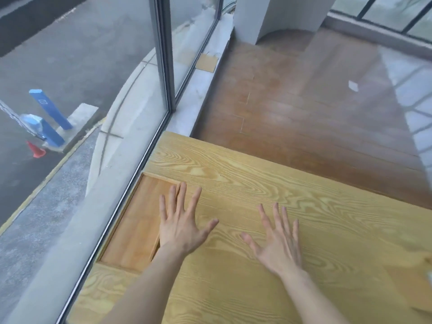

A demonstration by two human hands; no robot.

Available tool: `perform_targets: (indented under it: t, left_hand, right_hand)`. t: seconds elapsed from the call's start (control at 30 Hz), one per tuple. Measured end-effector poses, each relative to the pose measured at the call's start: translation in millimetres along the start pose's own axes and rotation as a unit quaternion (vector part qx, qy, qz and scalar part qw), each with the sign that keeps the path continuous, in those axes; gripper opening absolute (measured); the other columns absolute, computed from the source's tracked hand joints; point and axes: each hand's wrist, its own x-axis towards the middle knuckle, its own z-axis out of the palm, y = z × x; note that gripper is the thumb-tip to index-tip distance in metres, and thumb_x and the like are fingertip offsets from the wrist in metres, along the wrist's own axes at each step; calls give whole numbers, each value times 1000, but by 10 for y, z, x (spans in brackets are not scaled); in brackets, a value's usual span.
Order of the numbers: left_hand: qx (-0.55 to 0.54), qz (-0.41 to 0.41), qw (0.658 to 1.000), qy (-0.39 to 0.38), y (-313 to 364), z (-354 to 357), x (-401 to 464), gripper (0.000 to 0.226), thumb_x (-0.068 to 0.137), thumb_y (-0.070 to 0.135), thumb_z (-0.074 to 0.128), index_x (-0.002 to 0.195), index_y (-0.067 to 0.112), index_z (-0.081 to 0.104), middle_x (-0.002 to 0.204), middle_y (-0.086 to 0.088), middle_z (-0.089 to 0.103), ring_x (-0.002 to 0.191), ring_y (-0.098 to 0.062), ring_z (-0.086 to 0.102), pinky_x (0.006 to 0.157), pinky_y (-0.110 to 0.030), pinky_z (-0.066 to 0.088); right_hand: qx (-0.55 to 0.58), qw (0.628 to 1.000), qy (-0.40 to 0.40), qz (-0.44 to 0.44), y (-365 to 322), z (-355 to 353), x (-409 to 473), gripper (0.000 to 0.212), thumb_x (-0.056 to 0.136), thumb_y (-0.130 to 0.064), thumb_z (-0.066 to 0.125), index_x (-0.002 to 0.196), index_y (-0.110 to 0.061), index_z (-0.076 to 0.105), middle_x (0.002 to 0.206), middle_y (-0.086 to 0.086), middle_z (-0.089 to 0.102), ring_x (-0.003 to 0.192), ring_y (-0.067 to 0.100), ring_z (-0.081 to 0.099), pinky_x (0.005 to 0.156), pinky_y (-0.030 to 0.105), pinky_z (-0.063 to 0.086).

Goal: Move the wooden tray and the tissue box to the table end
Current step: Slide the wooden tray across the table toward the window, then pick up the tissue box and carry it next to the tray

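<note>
While I look down from the head camera, a pale yellow wooden table with bold wavy grain [268, 190] fills the lower half of the view, its left edge running along a dark-framed glass window wall [163, 66]. Beyond the table's far end lies a reddish-brown plank floor [304, 108], with a white pillar [252, 17] standing farther back. Through the glass, left of the table, I see grey pavement, two slanted blue posts [50, 108] and a small orange cone [35, 149].

On the table's left edge, against the window, sits the flat rectangular orange-brown wooden tray [135, 220]. My left hand [181, 226] is spread flat, fingers splayed and holding nothing, over the tray's right rim; whether it touches, I cannot tell. My right hand [278, 242] is likewise splayed and empty, above bare table well right of the tray.

At the table's right edge something pale is cut off, too blurred to identify.
</note>
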Motion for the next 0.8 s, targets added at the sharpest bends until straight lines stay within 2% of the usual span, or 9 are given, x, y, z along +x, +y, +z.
perform_targets:
  t: [0.17,0.23,0.33,0.37,0.5,0.6,0.7,0.8]
  left_hand:
    - [9,68,998,-4,754,80,23,99,77,93,20,158,42,-2,169,-4,-10,153,-26,-23,121,-55,-15]
    - [4,87,996,3,1104,140,17,99,77,93,22,159,42,4,169,-4,-5,154,-26,-18,122,-54,-12]
    - [2,117,993,-3,1711,277,-76,97,78,92,25,159,43,5,170,-3,0,155,-25,-15,123,-54,-10]
    - [2,131,991,-5,1915,327,-118,97,78,92,24,159,43,5,170,-3,1,155,-25,-14,123,-53,-9]
    - [11,179,983,-27,2752,543,-257,97,78,93,19,159,42,5,170,-3,3,155,-24,-11,124,-51,-8]
    - [11,213,976,-51,3383,747,-345,96,78,92,16,158,43,0,170,-2,3,156,-23,-9,124,-49,-6]
    - [-4,234,968,-86,3966,941,-434,94,79,91,18,158,44,-3,170,-1,5,156,-23,-5,125,-47,-6]
    - [-36,222,966,-124,4487,1126,-528,92,81,88,25,158,43,2,169,0,10,156,-23,4,125,-45,-2]
  right_hand:
    - [32,998,20,54,682,-49,-266,99,81,-94,12,159,-41,-17,169,9,-25,157,29,-23,127,57,-9]
    - [47,996,32,71,986,-71,-385,98,81,-94,13,159,-41,-16,170,8,-22,157,28,-22,128,57,-9]
    - [65,993,48,90,1533,-122,-568,101,76,-96,3,159,-42,-15,169,7,-24,157,27,-22,128,54,-10]
    - [79,990,58,101,1723,-137,-635,100,77,-95,6,159,-42,-14,169,6,-24,157,26,-22,128,53,-10]
    - [128,977,90,148,2539,-144,-933,98,83,-91,21,161,-40,-9,171,5,-21,159,24,-18,130,50,-1]
    - [137,967,114,182,3173,-120,-1162,98,84,-91,21,163,-37,-4,172,4,-17,159,22,-15,131,47,5]
    - [157,952,129,230,3757,-48,-1380,101,81,-93,17,163,-37,3,174,2,-11,160,22,-11,129,48,17]
    - [202,927,142,282,4289,47,-1530,102,79,-93,17,163,-37,9,175,2,-1,161,22,-2,127,49,24]
